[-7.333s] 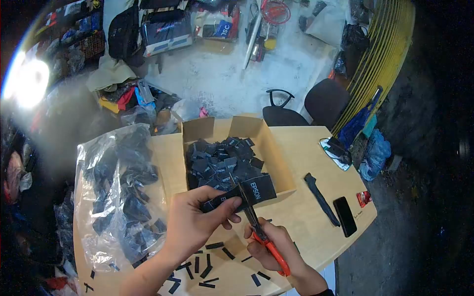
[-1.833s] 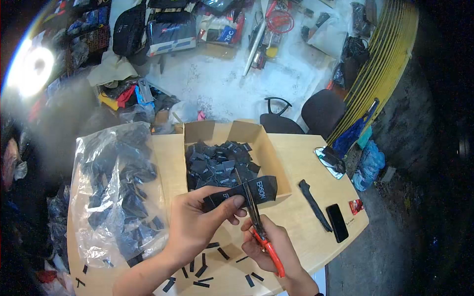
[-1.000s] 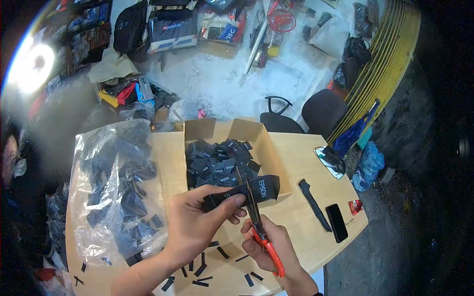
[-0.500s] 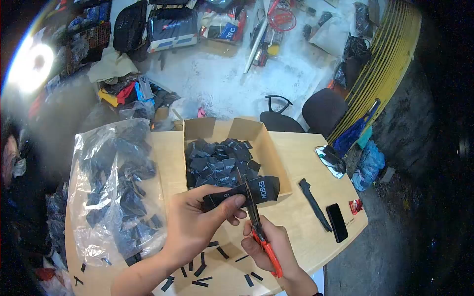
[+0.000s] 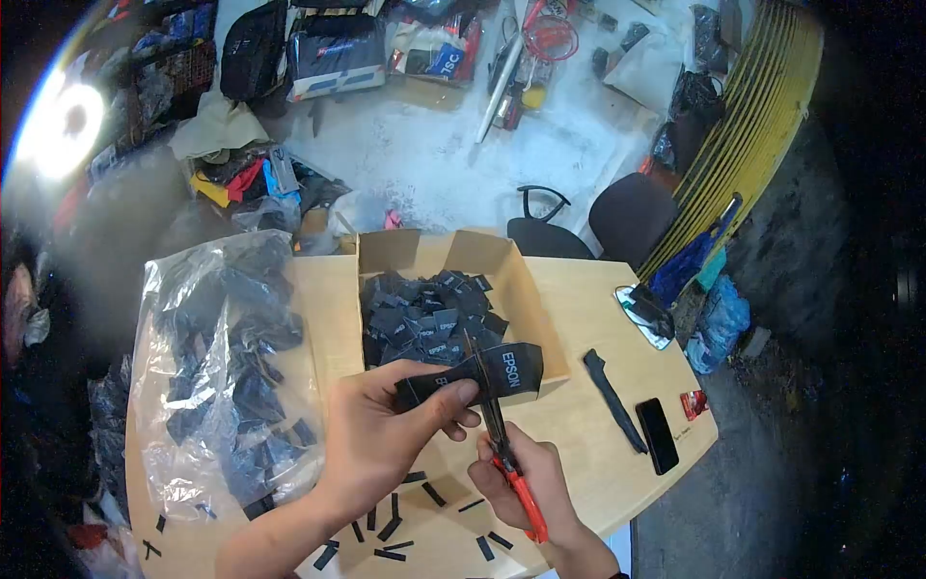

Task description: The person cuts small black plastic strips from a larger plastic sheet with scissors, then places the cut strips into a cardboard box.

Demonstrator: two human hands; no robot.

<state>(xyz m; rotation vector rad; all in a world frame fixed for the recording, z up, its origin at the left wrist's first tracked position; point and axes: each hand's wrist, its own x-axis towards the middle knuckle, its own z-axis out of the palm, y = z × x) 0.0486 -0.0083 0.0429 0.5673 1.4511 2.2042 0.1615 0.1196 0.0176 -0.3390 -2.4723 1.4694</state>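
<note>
Left hand (image 5: 395, 410): thumb pressed on top, fingers folded beneath, pinching a flat black strip (image 5: 516, 372) with woven-looking cloth texture. Right hand (image 5: 531, 478): fingers curled round the red handles of the scissors (image 5: 525, 497); the narrow metal blades cross the strip, pointing to the far side. Strip is held just above the near rim of an open cardboard box (image 5: 540, 309), its right end bending slightly. Box is tan, stiff-walled, far flaps upright; inside, a loose heap of small black rectangular labels (image 5: 424, 314). Crumpled, glossy clear plastic bag (image 5: 227, 376) at left, dark pieces showing through. Thin black offcuts (image 5: 391, 530) scattered at the near side. Writing: white EPSON on the strip's right part, a partly covered letter by the left thumb; EPSON again on some labels in the box. Far off, a blue packet (image 5: 448, 61) reads TSC. Pale wood-look table (image 5: 579, 444), its right edge slanting inward towards the near side. By that edge: long dark strip (image 5: 615, 400), black phone (image 5: 659, 436), small red packet (image 5: 694, 404), well apart from the box. Right hand between box and near edge; bag just beside the box's left wall.
</note>
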